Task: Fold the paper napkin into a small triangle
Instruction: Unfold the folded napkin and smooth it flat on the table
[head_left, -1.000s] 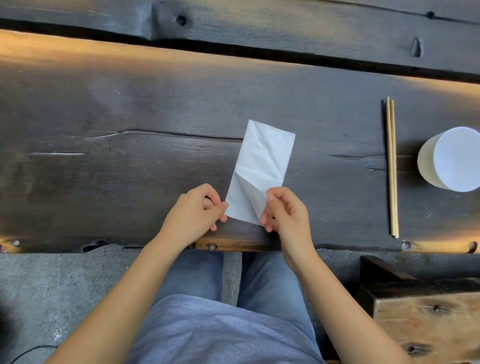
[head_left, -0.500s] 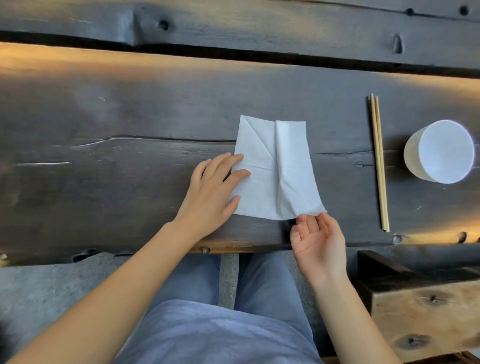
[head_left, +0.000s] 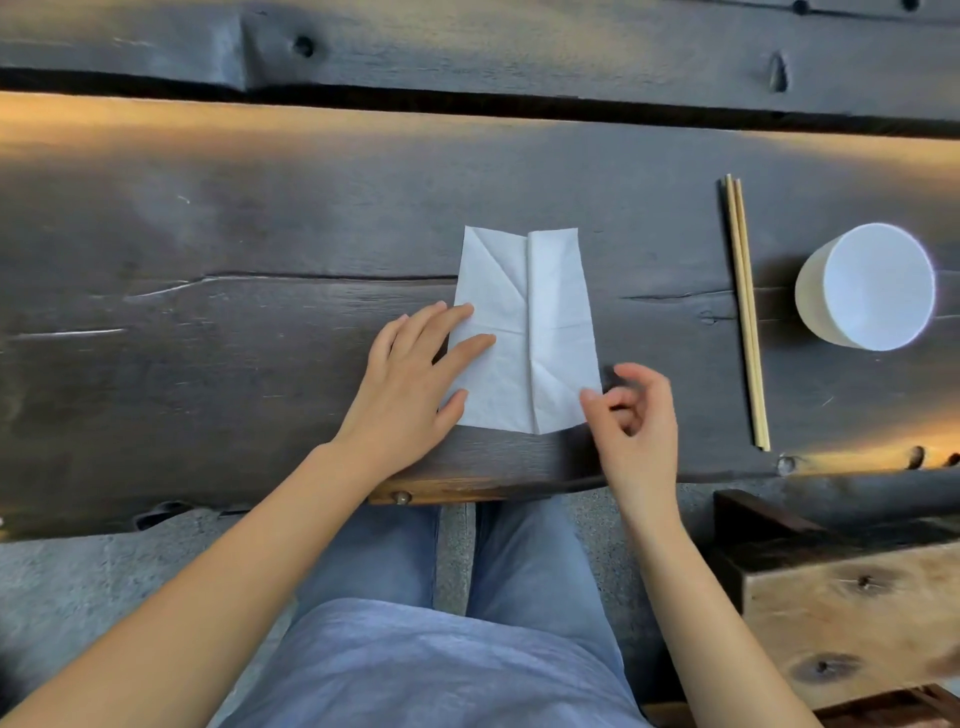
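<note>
My left hand (head_left: 410, 384) is flat and relaxed with the fingers straight. It comes in from about 8 o'clock and lies on the left half of the napkin (head_left: 524, 332), fingertips on the paper and thumb by the near-left corner. My right hand (head_left: 636, 421) is at the napkin's 5 o'clock corner with the fingers curled and the thumb tip right at the paper's edge. It's kinda blurry there, so I honestly can't tell if I'm pinching the corner or just touching it. The napkin lies on the dark wood table (head_left: 260, 234), close to the near edge. It's a tall white sheet with a raised crease running 12 to 6 down the middle and diagonal creases on the left half. Well out at 3 o'clock from it, two chopsticks (head_left: 745, 312) lie side by side, also running 12 to 6. Just past them, still at 3 o'clock, there's a white cup (head_left: 867, 286). A wooden bench (head_left: 852, 613) sits at 5 o'clock, below the table edge.
</note>
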